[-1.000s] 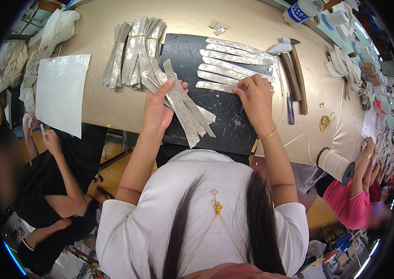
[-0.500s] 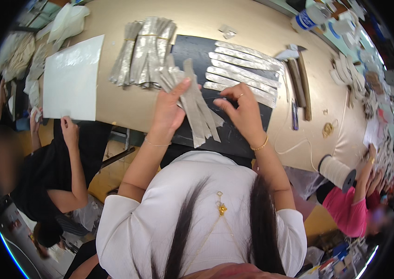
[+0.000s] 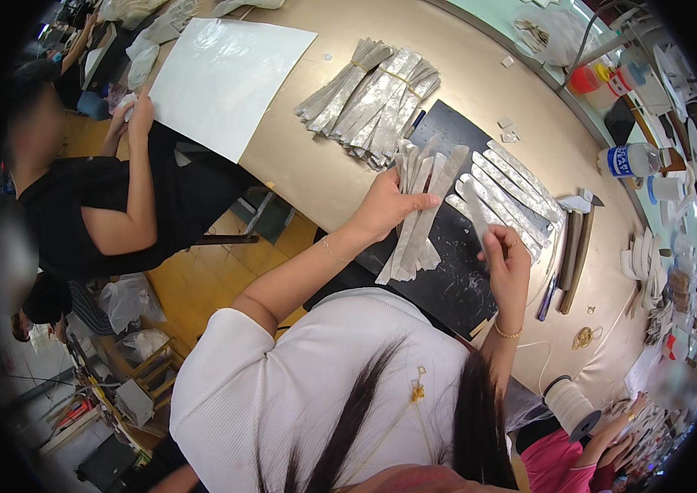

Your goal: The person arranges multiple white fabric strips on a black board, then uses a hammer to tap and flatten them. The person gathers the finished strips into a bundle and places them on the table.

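Observation:
My left hand point(image 3: 381, 207) is closed around a loose fan of flat grey strips point(image 3: 416, 238), its thumb pressed across them. A single grey strip point(image 3: 474, 205) stands up from my right hand point(image 3: 510, 261), pinched between thumb and fingers. Both hands are over a black mat point(image 3: 457, 289) at the table's near edge. On the mat's far right part lies a row of shiny silvery strips point(image 3: 506, 195), side by side. Beyond my left hand, several banded bundles of similar strips point(image 3: 385, 90) rest on the table.
Right of the mat are a wooden-handled hammer point(image 3: 580, 255), a blue pen point(image 3: 547, 297) and a cord spool point(image 3: 572, 407). A plastic bottle point(image 3: 632, 160) is at the far right. At left, another person's hands are beside a large white sheet point(image 3: 225, 74).
My right hand was free and now pinches one strip. My left hand still grips its fan of strips. The view has turned, so the table appears tilted.

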Action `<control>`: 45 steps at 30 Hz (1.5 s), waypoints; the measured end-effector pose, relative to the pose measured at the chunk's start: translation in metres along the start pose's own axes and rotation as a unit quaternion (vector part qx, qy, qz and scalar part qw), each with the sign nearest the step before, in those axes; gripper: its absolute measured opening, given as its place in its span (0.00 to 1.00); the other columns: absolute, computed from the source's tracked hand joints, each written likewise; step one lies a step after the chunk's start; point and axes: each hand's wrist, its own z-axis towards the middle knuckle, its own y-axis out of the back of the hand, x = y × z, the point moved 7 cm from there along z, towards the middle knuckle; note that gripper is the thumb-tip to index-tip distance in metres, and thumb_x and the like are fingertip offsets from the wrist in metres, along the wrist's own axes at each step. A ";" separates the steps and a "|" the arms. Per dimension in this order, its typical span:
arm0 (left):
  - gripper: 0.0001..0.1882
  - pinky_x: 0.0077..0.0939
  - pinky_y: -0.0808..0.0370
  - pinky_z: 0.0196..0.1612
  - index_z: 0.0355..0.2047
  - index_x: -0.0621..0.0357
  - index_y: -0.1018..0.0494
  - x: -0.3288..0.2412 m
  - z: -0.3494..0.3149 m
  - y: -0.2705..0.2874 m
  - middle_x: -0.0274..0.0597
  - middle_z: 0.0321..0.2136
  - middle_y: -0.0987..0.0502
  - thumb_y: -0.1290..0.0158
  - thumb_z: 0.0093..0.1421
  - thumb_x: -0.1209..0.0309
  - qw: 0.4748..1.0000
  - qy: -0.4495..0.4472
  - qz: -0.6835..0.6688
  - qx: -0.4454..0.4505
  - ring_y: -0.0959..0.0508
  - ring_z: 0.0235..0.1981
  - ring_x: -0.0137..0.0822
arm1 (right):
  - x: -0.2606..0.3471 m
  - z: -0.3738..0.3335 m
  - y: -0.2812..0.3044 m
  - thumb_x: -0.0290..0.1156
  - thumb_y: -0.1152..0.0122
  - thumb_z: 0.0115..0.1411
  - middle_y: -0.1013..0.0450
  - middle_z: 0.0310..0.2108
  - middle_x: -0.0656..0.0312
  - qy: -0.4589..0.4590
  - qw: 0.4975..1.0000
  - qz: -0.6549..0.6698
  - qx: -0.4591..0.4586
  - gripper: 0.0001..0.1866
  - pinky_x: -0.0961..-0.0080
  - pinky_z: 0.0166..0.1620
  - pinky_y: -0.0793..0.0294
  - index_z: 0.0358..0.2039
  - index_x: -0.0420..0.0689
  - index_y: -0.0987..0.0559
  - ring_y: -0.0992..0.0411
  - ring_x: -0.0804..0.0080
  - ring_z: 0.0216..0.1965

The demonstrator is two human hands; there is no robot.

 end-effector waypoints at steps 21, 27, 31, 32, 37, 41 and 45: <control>0.13 0.34 0.21 0.42 0.44 0.61 0.29 0.006 0.007 0.017 0.45 0.39 0.22 0.43 0.61 0.72 0.994 0.067 -0.085 -0.006 0.19 0.38 0.41 | -0.021 -0.043 0.032 0.41 0.29 0.48 0.30 0.35 0.65 0.181 0.903 -0.364 -0.136 0.16 0.65 0.48 0.43 0.36 0.49 0.20 0.34 0.66 0.41; 0.15 0.34 0.21 0.43 0.45 0.63 0.29 0.009 0.009 0.017 0.46 0.40 0.22 0.42 0.60 0.72 0.993 0.075 -0.095 0.002 0.19 0.38 0.41 | -0.024 -0.031 0.031 0.41 0.29 0.48 0.30 0.33 0.67 0.225 0.891 -0.368 -0.138 0.14 0.66 0.47 0.45 0.32 0.50 0.20 0.34 0.67 0.39; 0.12 0.34 0.21 0.42 0.43 0.62 0.29 0.004 0.006 0.010 0.46 0.39 0.22 0.42 0.60 0.74 0.991 0.079 -0.105 0.005 0.19 0.37 0.41 | -0.018 -0.023 0.028 0.39 0.29 0.49 0.30 0.32 0.67 0.217 0.887 -0.377 -0.154 0.13 0.66 0.47 0.46 0.32 0.50 0.21 0.34 0.67 0.39; 0.11 0.34 0.21 0.42 0.42 0.62 0.29 0.003 0.005 0.009 0.46 0.39 0.22 0.42 0.60 0.75 0.991 0.080 -0.109 0.004 0.19 0.37 0.41 | -0.016 -0.020 0.026 0.39 0.29 0.49 0.30 0.32 0.67 0.212 0.887 -0.378 -0.158 0.12 0.66 0.47 0.46 0.32 0.50 0.21 0.34 0.67 0.39; 0.12 0.35 0.21 0.44 0.44 0.63 0.29 0.004 0.003 0.006 0.46 0.40 0.22 0.43 0.60 0.76 0.991 0.076 -0.108 0.016 0.20 0.39 0.41 | 0.007 -0.016 0.008 0.37 0.28 0.50 0.29 0.31 0.64 0.227 0.913 -0.289 -0.178 0.13 0.66 0.46 0.40 0.33 0.47 0.21 0.32 0.66 0.38; 0.12 0.31 0.22 0.45 0.44 0.62 0.28 0.005 0.002 0.004 0.43 0.40 0.22 0.43 0.60 0.77 0.994 0.064 -0.091 0.015 0.20 0.40 0.37 | 0.020 0.001 -0.039 0.32 0.29 0.53 0.27 0.31 0.61 0.129 0.990 -0.034 -0.051 0.12 0.77 0.38 0.29 0.34 0.41 0.22 0.29 0.72 0.32; 0.14 0.24 0.26 0.46 0.43 0.61 0.27 -0.001 -0.003 0.002 0.37 0.39 0.22 0.39 0.57 0.76 0.996 0.043 -0.074 -0.016 0.23 0.40 0.27 | 0.022 0.008 -0.066 0.31 0.31 0.56 0.26 0.32 0.63 0.036 0.998 0.012 0.048 0.11 0.82 0.36 0.29 0.33 0.39 0.22 0.29 0.80 0.32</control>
